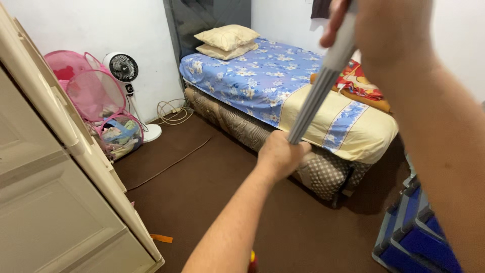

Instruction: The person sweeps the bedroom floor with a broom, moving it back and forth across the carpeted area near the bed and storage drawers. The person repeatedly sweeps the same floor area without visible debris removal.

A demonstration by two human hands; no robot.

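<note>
My left hand (280,154) and right hand (376,25) both clench the grey pole (321,83), angled above the brown floor (202,192) beside the bed (283,86). Risk: pole's hidden lower end snagging the floor cord (169,164).

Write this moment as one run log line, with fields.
left hand: grips grey pole low | right hand: grips pole top | bed behind

Even, soft indoor light fills the room; the white walls are bright, the brown floor (212,192) darker. My right hand (384,25) at upper right is blurred and close. Deep shadow lies under the bed (283,86). Edges bend slightly.
</note>
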